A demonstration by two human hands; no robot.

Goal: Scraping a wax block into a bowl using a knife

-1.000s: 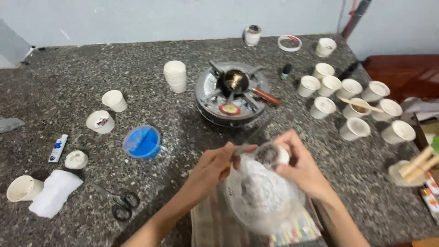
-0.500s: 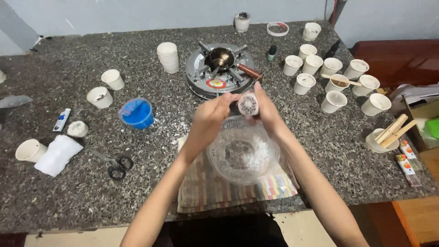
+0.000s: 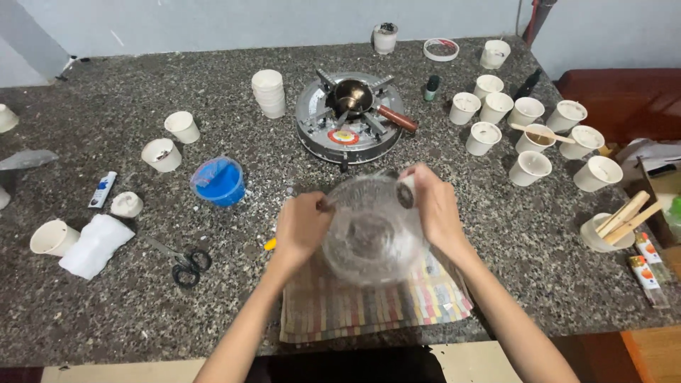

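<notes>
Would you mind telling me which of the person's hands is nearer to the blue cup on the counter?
Left. The left hand sits just right of the blue cup, while the right hand is farther right, beyond the clear plastic bag.

I count two grips, left (image 3: 301, 227) and right (image 3: 436, 209).
- Between them: one glass bowl (image 3: 372, 237), on one striped cloth (image 3: 369, 305).
- In my right grip: one small cup (image 3: 406, 191).
- Beyond the grips: one stove (image 3: 316, 120), one small pot (image 3: 352, 93) on it, one stack of cups (image 3: 268, 92).
- Right of the right grip: ten white cups (image 3: 529, 168) in a cluster, one cup of wooden sticks (image 3: 603, 237), two small bottles (image 3: 642, 262) at the tabletop (image 3: 213, 64) edge.
- Left of the left grip: one blue bowl (image 3: 218, 183), one pair of scissors (image 3: 186, 264), three single white cups (image 3: 181, 126), one white cloth (image 3: 94, 245), one tube (image 3: 103, 189).
</notes>
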